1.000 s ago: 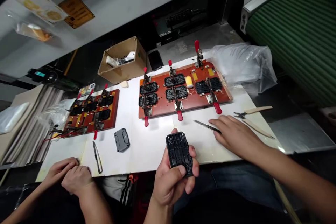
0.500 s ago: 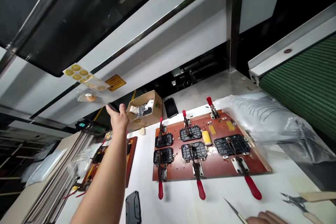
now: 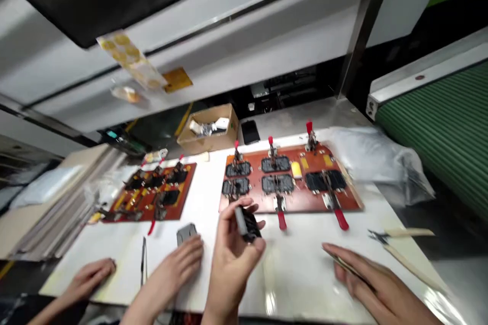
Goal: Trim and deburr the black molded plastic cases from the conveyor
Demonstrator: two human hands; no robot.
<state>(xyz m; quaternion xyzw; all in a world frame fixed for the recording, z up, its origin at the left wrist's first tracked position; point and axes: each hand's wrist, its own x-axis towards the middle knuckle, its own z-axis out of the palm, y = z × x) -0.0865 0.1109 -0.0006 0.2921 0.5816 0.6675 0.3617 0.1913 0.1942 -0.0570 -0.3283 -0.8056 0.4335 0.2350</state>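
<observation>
Holding a black part (image 3: 246, 224) and a slim tool (image 3: 351, 268) over a white tabletop (image 3: 299, 259)

At the far left, a clear plastic bag (image 3: 48, 186) lies on a stack of cardboard (image 3: 70, 208). A co-worker's left hand (image 3: 92, 278) rests loosely curled on the tabletop, near a thin knife (image 3: 143, 262). Behind the knife sits a smaller brown board (image 3: 186, 190) fitted with clamps. The co-worker's right hand (image 3: 179, 264) reaches the lower edge of a grey cover (image 3: 185, 233); whether its fingers press on the cover cannot be told. Farther back stands an open cardboard box (image 3: 209, 144) with white things inside.

At the middle, the person's left hand (image 3: 229, 270) is raised, fingers curled around the black part, thumb at its near end. The part is tilted and clear of the tabletop, in front of a larger brown board (image 3: 257, 203); blur hides its detail. Behind that board lies a dark phone (image 3: 250, 132). Five dark pieces (image 3: 268, 183) sit on the larger board under red-handled clamps, beside a yellow roll (image 3: 296, 170).

To the right, the person's right hand (image 3: 371, 282) keeps its fingers narrow around the slim tool. A plastic bundle (image 3: 377, 160) lies by the board's end, and pale-handled pliers (image 3: 406, 232) lie spread near the hand.
</observation>
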